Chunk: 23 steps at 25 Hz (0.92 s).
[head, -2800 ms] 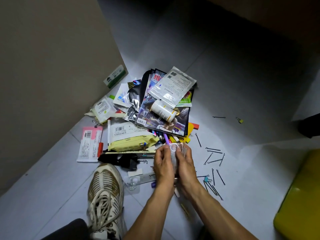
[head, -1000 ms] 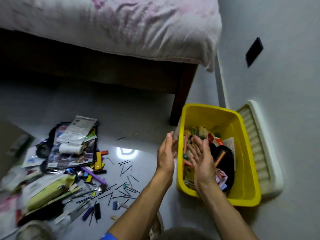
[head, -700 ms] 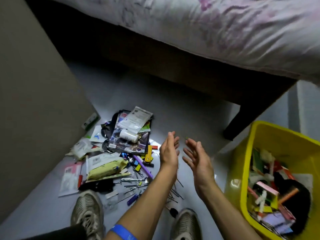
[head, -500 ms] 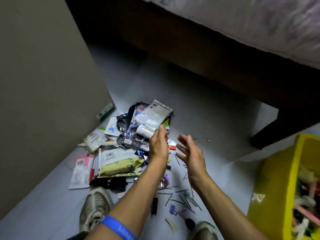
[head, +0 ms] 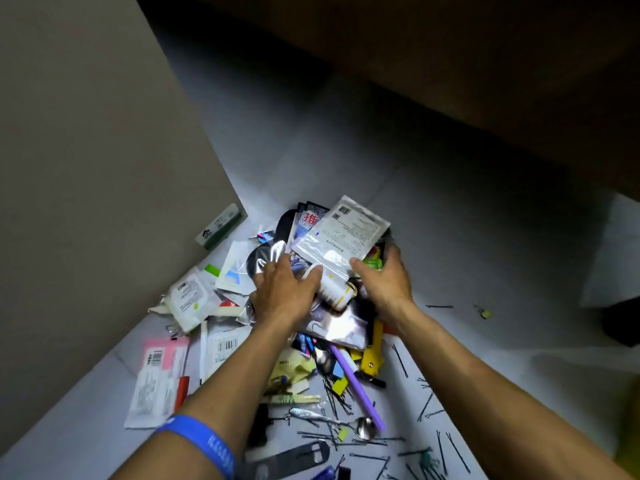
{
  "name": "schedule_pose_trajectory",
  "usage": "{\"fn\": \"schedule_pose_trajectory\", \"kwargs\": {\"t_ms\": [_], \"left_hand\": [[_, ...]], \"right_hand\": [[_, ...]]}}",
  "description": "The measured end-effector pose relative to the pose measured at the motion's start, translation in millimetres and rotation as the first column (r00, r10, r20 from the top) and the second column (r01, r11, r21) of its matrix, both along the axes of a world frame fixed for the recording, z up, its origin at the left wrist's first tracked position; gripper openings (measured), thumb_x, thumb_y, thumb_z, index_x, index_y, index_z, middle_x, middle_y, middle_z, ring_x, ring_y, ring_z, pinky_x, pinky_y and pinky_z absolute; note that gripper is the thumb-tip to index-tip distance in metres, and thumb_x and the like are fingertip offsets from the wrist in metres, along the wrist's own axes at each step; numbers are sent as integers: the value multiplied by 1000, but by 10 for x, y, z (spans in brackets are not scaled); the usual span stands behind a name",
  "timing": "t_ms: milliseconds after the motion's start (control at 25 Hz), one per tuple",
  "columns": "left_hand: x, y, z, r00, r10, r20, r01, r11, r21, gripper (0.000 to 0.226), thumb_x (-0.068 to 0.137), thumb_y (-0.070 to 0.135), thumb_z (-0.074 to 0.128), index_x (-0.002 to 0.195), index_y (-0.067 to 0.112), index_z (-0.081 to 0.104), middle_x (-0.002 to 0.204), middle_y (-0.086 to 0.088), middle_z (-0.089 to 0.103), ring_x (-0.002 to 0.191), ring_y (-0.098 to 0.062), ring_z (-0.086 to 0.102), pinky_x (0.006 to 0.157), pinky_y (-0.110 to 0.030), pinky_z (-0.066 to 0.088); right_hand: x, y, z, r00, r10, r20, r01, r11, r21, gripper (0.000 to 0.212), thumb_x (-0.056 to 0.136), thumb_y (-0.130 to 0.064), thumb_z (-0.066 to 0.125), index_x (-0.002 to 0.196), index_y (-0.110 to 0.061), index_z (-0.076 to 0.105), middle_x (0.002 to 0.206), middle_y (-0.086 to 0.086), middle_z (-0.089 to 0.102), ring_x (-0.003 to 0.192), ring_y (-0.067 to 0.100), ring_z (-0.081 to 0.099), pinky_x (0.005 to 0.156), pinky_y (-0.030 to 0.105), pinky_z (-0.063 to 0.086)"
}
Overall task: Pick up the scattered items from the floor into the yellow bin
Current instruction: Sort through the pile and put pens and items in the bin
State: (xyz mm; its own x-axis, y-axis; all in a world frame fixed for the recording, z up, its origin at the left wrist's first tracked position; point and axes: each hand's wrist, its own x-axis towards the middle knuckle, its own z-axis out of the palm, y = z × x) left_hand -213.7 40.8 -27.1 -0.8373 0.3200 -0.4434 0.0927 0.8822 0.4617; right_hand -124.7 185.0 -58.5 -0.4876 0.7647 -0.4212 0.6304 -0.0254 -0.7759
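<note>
Two hands reach into the heap of scattered items [head: 322, 306] at the middle of the frame. The left hand [head: 284, 292] lies flat on the left side of the heap, fingers spread and fairly straight, pressing on a shiny magazine [head: 341, 325] and foil wrappers; its thumb touches one white bottle [head: 332, 291]. The right hand [head: 384, 275] sits on the right side, thumb on one clear printed pouch [head: 343, 233] at the top of the heap, fingers curled down over the edge; what they hold underneath is hidden.

Countable around them: one purple straw [head: 356, 386], one metal spoon [head: 332, 419], one yellow cutter [head: 372, 355], one pink packet [head: 159, 375] at lower left, one green and white box [head: 218, 226] against the wall at centre left, one blue wristband [head: 204, 445] on the left forearm. Black hairpins [head: 429, 400] lie scattered across the lower right, too many and too tangled to count.

Of the yellow bin [head: 628, 410] only a dim, blurred sliver shows at the right edge. The upper frame is dark, and the lower heap is partly covered by the left forearm.
</note>
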Motion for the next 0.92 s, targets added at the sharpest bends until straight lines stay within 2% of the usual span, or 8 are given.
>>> {"fn": "schedule_pose_trajectory", "kwargs": {"t_ms": [160, 280, 360, 440, 520, 720, 840, 920], "left_hand": [[-147, 64, -53, 956, 138, 259, -186, 967, 172, 99, 68, 63, 73, 148, 26, 29, 149, -4, 40, 129, -31, 47, 103, -52, 44], [-180, 12, -73, 896, 147, 419, -262, 936, 233, 98, 62, 50, 85, 143, 23, 36, 136, 1, 54, 115, -25, 58, 98, -44, 49], [-178, -61, -121, 867, 147, 476, -292, 924, 247, 86, 63, 47, 85, 134, 21, 45, 127, 2, 59, 102, -21, 62, 85, -34, 53], [-121, -146, -181, 840, 181, 511, -373, 878, 302, 53, 70, 37, 83, 114, 20, 59, 111, -5, 71, 83, -18, 69, 71, -32, 56], [-4, -228, -188, 827, 186, 530, -407, 849, 336, 34, 76, 23, 80, 104, 31, 63, 99, 2, 75, 78, -15, 71, 66, -29, 55], [403, -407, 39, 929, 72, 362, -247, 850, 465, 35, 88, 14, 68, 107, 42, 62, 103, 17, 69, 86, 6, 65, 70, -11, 47], [569, -485, 277, 989, 55, 138, -113, 884, 454, 44, 94, 21, 62, 136, 27, 52, 120, 13, 59, 109, -8, 58, 87, -19, 44], [628, -541, 526, 995, 101, -21, -79, 878, 472, 45, 96, 25, 58, 140, 22, 49, 129, 6, 58, 109, -6, 60, 91, -22, 47]], "right_hand": [[-140, 87, -241, 983, -183, 3, 180, 962, -204, 63, 60, -42, 82, 112, -20, 53, 99, -1, 71, 79, 21, 71, 76, 42, 60], [-17, 66, -401, 976, -209, -56, 188, 946, -265, 41, 68, -27, 84, 102, -21, 61, 94, 1, 74, 81, 23, 72, 81, 45, 59], [120, 8, -408, 966, -217, -138, 166, 937, -306, 32, 74, -17, 83, 97, -22, 62, 93, -1, 75, 80, 20, 73, 78, 40, 60], [313, -101, -385, 962, -174, -210, 102, 944, -314, 26, 78, -13, 80, 97, -22, 64, 93, 0, 76, 77, 17, 73, 71, 34, 61], [547, -228, -337, 958, -114, -263, 25, 947, -320, 21, 83, -12, 76, 99, -23, 67, 89, -2, 77, 70, 18, 71, 62, 29, 60], [996, -482, -139, 932, -181, -314, 86, 952, -294, 13, 92, -14, 65, 104, -18, 68, 75, -3, 74, 61, 16, 66, 53, 24, 54], [1158, -543, 49, 893, -278, -354, 193, 947, -257, 13, 94, -15, 62, 102, -20, 71, 93, -10, 76, 81, 8, 71, 69, 21, 56], [1278, -530, 222, 875, -310, -371, 220, 939, -265, 13, 94, -14, 61, 95, -21, 72, 96, -8, 76, 86, 10, 71, 73, 23, 56]]}}
